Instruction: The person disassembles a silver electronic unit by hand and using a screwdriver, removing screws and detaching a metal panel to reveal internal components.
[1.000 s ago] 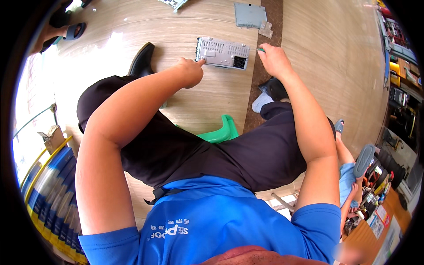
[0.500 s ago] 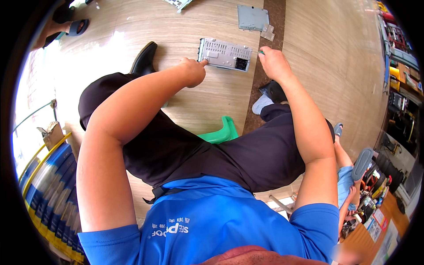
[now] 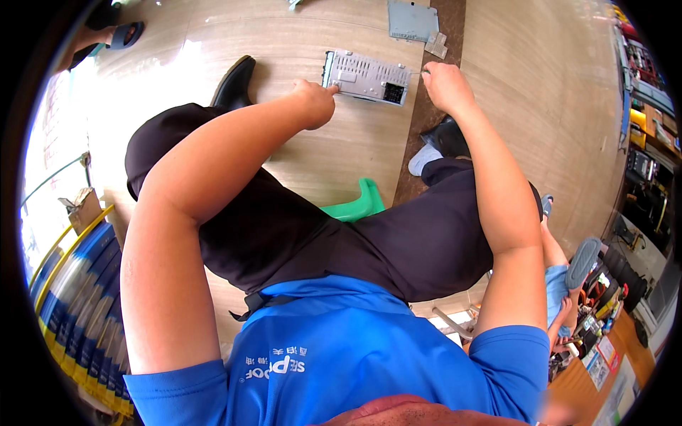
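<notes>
A silver metal car stereo (image 3: 366, 77) with slotted vents and a black connector block lies on the floor beyond my knees. At its left end my left hand (image 3: 314, 104) is closed, one finger pressed onto the casing near the edge. My right hand (image 3: 447, 86) is closed just off the stereo's right end. From it a thin shaft points toward the stereo, seemingly a screwdriver whose handle my fingers mostly hide. Farther off lie a flat grey metal cover (image 3: 412, 23) and a small metal bracket (image 3: 436, 45).
A green plastic stool (image 3: 359, 206) is under me. My boots flank the work. Another person's sandalled foot (image 3: 126, 35) is at the far left. Blue boxes (image 3: 78, 305) fill a yellow rack at left. A cluttered bench (image 3: 604, 355) and a seated person are at right.
The view has shifted slightly, so the stereo and cover sit higher. My right hand has turned a little; the green handle end seen before is now hidden and the thin shaft shows.
</notes>
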The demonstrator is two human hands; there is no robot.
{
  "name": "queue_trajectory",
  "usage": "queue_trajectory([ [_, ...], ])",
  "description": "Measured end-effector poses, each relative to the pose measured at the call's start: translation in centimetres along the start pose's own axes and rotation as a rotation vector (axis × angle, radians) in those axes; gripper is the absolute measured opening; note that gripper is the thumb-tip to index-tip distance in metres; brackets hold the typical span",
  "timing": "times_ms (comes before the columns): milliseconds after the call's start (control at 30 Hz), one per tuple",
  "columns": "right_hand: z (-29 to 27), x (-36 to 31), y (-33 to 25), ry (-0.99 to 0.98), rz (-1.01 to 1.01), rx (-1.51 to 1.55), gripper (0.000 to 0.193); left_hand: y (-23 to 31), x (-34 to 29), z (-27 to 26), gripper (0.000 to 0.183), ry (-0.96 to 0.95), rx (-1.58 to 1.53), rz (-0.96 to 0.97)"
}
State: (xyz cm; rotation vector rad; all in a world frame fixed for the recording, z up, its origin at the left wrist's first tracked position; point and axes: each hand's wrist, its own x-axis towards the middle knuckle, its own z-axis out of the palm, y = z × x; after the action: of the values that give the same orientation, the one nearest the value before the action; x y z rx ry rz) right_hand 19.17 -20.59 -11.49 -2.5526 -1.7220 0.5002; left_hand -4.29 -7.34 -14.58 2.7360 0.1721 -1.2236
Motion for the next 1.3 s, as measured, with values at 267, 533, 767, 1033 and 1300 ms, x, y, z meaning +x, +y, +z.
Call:
queue_trajectory([
  [267, -0.1, 0.5, 0.8, -0.096, -0.077, -0.028, 0.018, -0.1, 0.5, -0.3, 0.054, -0.12, -0.032, -0.011],
  [533, 0.9, -0.3, 0.9, -0.05, -0.048, 0.053, 0.025, -0.1, 0.2, -0.5, 0.05, -0.085, -0.021, 0.009],
  [767, 1.1, -0.5, 0.9, 0.044, 0.007, 0.045, 0.018, 0.2, 0.4, -1.6, 0.061, -0.149, -0.028, 0.008],
  [1033, 1.1, -0.4, 0.6, 0.074, -0.001, 0.044, 0.019, -0.1, 1.1, -0.7, 0.057, -0.097, -0.035, 0.012],
  [1300, 1.0, -0.5, 0.8, 0.034, 0.043, 0.028, 0.017, 0.5, 0.5, -0.7, 0.039, -0.086, 0.032, 0.012],
])
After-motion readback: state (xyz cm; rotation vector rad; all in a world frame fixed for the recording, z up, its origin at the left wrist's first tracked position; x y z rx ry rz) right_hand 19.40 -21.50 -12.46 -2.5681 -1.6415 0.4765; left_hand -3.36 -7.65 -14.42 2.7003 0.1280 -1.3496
